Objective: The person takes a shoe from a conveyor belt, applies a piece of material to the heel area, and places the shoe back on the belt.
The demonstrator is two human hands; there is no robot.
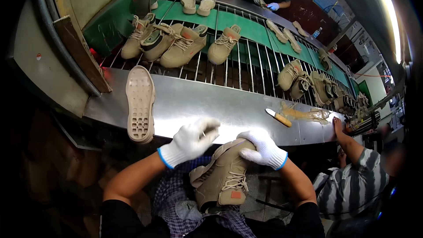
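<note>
A beige lace-up shoe [229, 176] with white laces and a small orange patch is over my lap, toe end up, its beige sole along its left side. My right hand [263, 149], in a white knit glove with a blue cuff, grips the toe end. My left hand [192, 141], gloved the same way, is raised just left of the toe and apart from it. Its fingers are half curled, with a gap to the thumb, slightly blurred; nothing shows between them. A loose beige sole [140, 101] lies beyond it on the metal ledge, holed heel toward me.
A knife [279, 117] with a wooden handle lies on the metal ledge [207, 101] beside clear tape-like film [304, 113]. Behind, a bar rack with green sheets carries several shoes [183, 46] and soles [283, 34]. People work across it; another in stripes [352, 185] sits right.
</note>
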